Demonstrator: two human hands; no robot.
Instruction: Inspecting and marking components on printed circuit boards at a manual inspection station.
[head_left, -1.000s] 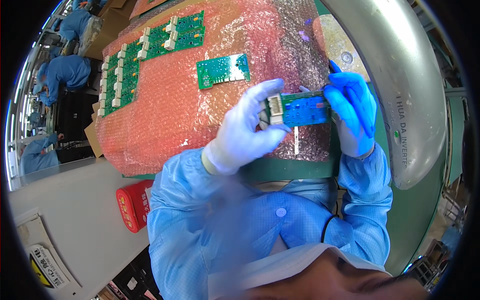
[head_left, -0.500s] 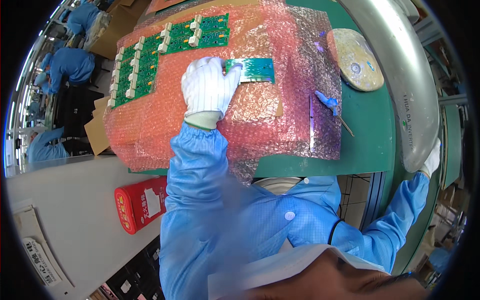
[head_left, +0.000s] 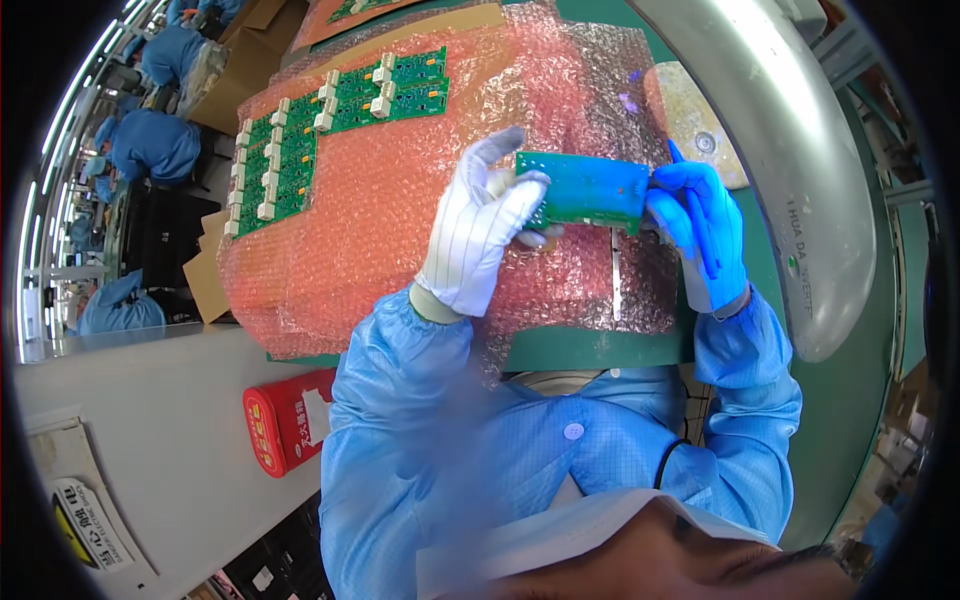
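Green circuit board [head_left: 585, 190] is now pinched at both ends: your white-gloved left hand [head_left: 480, 235] has lifted it off the pink bubble wrap [head_left: 400, 230], and your blue-gloved right hand [head_left: 700, 225] has returned. Its long axis runs left-right, flat face toward you.

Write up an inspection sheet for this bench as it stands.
Surface: green bench under pink bubble wrap.
Job's things: green circuit board, held up between both hands.
Clutter: rows of circuit boards on the wrap; round disc; red box.
Grippers: left hand, white glove, grips board's left end; right hand, blue glove, grips right end.
Cables: nothing seen.
Surroundings: grey curved housing; workers in blue at left.
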